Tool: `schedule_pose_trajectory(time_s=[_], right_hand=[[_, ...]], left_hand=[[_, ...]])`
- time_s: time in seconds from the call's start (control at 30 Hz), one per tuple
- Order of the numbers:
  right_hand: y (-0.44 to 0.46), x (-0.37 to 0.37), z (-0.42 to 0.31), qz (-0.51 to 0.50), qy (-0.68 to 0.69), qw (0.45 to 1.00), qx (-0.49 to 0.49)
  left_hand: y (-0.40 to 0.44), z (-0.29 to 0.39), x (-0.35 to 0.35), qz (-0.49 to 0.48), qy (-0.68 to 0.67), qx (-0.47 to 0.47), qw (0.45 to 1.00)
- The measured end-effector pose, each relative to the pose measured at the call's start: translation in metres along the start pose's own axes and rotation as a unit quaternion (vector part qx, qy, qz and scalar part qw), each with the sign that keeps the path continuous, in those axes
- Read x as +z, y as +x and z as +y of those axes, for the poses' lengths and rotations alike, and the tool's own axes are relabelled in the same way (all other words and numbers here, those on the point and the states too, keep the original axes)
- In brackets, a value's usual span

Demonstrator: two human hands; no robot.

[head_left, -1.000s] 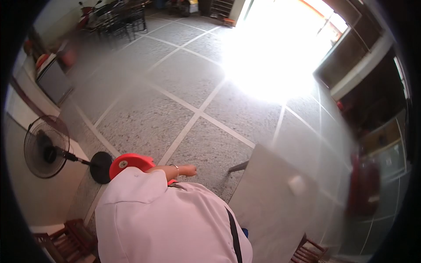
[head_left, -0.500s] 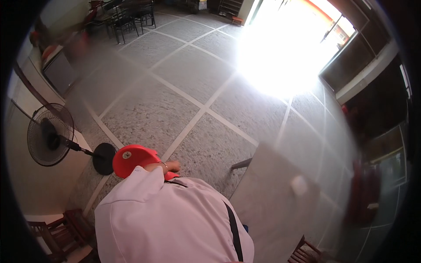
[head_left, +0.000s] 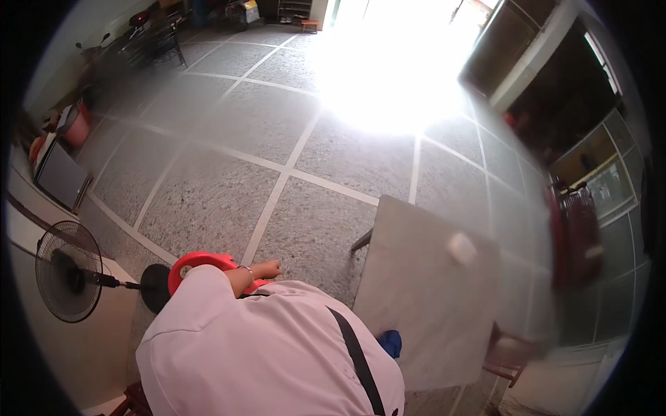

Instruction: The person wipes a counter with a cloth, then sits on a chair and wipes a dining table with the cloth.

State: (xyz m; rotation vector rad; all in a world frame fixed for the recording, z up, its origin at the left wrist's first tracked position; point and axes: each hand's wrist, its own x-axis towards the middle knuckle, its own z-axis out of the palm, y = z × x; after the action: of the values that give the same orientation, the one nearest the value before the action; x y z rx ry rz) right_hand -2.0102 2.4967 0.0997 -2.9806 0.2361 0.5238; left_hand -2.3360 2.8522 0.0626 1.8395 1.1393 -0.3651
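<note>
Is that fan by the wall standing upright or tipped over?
Upright: the pedestal fan has its round base flat on the floor, its pole rising to the caged head.

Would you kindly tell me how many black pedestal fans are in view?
1. The black pedestal fan stands at the left, its round base beside the red plastic seat. Others may be hidden in the dim or blurred areas.
</note>
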Motion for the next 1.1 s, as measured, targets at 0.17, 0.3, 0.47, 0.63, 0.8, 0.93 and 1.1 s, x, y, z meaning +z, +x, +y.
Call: schedule_pose_trajectory(time_s=[0.17, 0.3, 0.47, 0.63, 0.8, 0.93, 1.1], right_hand=[[-0.001, -0.002, 0.015, -0.004, 0.01, 1.0, 0.015], [-0.001, -0.003, 0.025, -0.005, 0.02, 0.999, 0.025], [0.0, -0.005, 0.035, -0.002, 0.027, 0.999, 0.035], [-0.001, -0.007, 0.043, -0.002, 0.028, 0.999, 0.042], [0.002, -0.004, 0.046, 0.023, 0.039, 0.998, 0.048], [0.001, 0.005, 0.056, 0.036, 0.051, 0.997, 0.036], [-0.026, -0.005, 0.056, -0.004, 0.022, 0.999, 0.031]], left_hand=[[-0.019, 0.012, -0.015, -0.053, -0.004, -0.061, 0.997], [-0.005, -0.013, -0.001, -0.016, 0.016, -0.011, 1.0], [-0.01, -0.011, -0.005, -0.002, 0.008, 0.003, 1.0], [-0.014, -0.003, -0.02, -0.025, 0.001, -0.024, 0.999], [-0.03, 0.0, -0.031, -0.033, 0.004, -0.024, 0.999], [-0.036, -0.006, -0.028, -0.033, 0.015, -0.044, 0.998], [-0.036, -0.006, -0.02, -0.029, 0.04, -0.002, 0.999]])
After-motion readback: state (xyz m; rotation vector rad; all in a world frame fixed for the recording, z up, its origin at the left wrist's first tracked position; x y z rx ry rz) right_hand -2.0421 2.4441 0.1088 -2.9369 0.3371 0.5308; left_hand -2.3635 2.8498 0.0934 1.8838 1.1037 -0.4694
